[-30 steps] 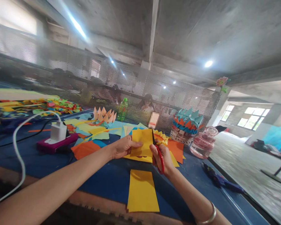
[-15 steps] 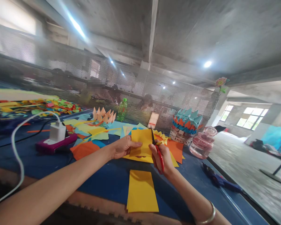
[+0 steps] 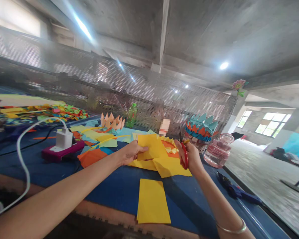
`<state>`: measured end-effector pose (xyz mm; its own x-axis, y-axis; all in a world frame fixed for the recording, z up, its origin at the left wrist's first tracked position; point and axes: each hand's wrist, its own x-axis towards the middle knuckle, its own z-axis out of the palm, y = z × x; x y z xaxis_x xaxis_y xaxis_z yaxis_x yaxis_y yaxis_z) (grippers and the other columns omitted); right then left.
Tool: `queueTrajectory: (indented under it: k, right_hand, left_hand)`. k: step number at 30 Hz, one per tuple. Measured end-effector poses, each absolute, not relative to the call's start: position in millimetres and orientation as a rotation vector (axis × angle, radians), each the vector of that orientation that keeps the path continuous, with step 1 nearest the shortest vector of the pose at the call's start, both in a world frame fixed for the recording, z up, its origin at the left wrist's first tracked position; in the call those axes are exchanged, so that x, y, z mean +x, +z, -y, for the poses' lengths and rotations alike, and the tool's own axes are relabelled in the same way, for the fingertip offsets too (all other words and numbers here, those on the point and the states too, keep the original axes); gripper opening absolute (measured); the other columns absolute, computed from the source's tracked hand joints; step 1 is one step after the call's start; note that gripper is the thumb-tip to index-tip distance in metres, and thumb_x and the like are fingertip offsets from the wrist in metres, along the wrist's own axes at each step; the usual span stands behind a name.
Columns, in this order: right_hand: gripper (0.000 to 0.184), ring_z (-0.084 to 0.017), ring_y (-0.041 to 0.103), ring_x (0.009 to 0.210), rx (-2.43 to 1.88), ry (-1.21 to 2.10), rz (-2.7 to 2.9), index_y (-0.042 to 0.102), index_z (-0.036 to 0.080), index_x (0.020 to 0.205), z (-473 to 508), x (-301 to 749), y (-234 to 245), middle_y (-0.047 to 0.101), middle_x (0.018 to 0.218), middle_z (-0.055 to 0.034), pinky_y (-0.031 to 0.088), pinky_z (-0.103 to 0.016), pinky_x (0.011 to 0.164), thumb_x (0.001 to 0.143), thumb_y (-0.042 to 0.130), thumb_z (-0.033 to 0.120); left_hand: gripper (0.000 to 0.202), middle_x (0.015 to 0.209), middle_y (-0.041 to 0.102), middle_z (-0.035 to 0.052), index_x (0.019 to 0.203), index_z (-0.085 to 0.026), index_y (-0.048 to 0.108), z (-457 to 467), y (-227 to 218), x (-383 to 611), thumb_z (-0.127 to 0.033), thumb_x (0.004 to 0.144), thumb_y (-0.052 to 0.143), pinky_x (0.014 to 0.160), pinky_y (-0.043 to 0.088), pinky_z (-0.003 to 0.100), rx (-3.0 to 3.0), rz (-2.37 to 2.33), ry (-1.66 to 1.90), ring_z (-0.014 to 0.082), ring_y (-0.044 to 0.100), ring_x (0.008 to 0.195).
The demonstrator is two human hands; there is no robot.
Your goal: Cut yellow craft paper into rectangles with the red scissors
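My left hand (image 3: 130, 152) pinches a yellow paper sheet (image 3: 149, 147) by its left edge, holding it just above the blue table (image 3: 114, 189). My right hand (image 3: 190, 156) grips red-handled scissors (image 3: 182, 146), blades pointing up, a short way right of that sheet and apart from it. A cut yellow piece (image 3: 170, 167) lies on the table between my hands. Nearer to me lies a stack of yellow rectangles (image 3: 153, 200).
Coloured paper scraps (image 3: 99, 139) and folded paper crowns (image 3: 112, 122) cover the far table. A white charger (image 3: 63, 138) sits on a magenta box with cables. A green bottle (image 3: 131, 115), a woven basket (image 3: 200, 131), a pink glass jar (image 3: 216, 151) and a blue glue gun (image 3: 235, 191) stand around. Mesh screen behind.
The scissors have left the yellow sheet and moved right and up. A yellow piece now lies on the table between my hands. My left hand keeps its hold on the sheet.
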<state>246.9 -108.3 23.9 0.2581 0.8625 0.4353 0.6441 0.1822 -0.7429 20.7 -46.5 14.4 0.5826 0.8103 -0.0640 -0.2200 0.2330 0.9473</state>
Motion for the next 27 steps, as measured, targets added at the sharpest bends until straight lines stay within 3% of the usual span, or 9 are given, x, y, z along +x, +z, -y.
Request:
queueTrajectory:
  k: [4,10,16,21,27]
  right_hand:
    - [0.029,-0.024,0.064,0.068,-2.245,-0.205,1.698,0.060,0.016,0.071,107.4,297.7,28.8,0.067,0.072,-0.0134,0.036,-0.026,0.050,0.073,0.059,0.045]
    - [0.016,-0.024,0.065,0.069,-2.632,-0.053,1.818,0.067,0.016,0.072,111.8,342.7,16.7,0.069,0.072,-0.0110,0.037,-0.026,0.051,0.064,0.063,0.030]
    - [0.023,-0.023,0.065,0.068,-2.662,0.034,1.799,0.067,0.014,0.077,114.6,346.0,17.3,0.069,0.073,-0.0111,0.040,-0.027,0.053,0.064,0.068,0.033]
    - [0.035,-0.029,0.062,0.092,-2.447,-0.234,1.744,0.064,0.018,0.098,111.7,315.0,21.1,0.068,0.099,-0.0140,0.041,-0.032,0.066,0.079,0.052,0.044]
    - [0.040,-0.023,0.061,0.095,-2.041,-0.052,1.855,0.059,0.018,0.106,93.5,267.8,-4.7,0.066,0.101,-0.0111,0.040,-0.029,0.074,0.087,0.041,0.048]
  left_hand:
    - [0.038,0.087,0.072,0.0095,0.091,-0.012,0.068,44.6,9.4,20.1,-0.020,0.055,0.080,0.074,0.054,0.033,1.186,-0.591,0.774,0.0220,0.067,0.079]
    - [0.040,0.091,0.072,0.0075,0.088,-0.016,0.071,52.8,5.3,15.7,-0.025,0.051,0.082,0.073,0.053,0.031,1.483,-0.465,0.445,0.0208,0.067,0.078]
    - [0.038,0.087,0.072,0.0049,0.087,-0.020,0.073,63.9,5.4,16.7,-0.031,0.051,0.081,0.068,0.053,0.029,1.737,-0.381,0.094,0.0222,0.066,0.077]
    - [0.035,0.084,0.072,0.0010,0.085,-0.020,0.073,61.9,0.8,16.9,-0.030,0.052,0.079,0.061,0.048,0.021,2.034,-0.434,0.094,0.0190,0.064,0.072]
    - [0.031,0.074,0.071,-0.0020,0.077,-0.022,0.074,64.7,6.8,16.7,-0.038,0.051,0.078,0.051,0.041,0.018,2.304,-0.571,0.145,0.0167,0.062,0.066]
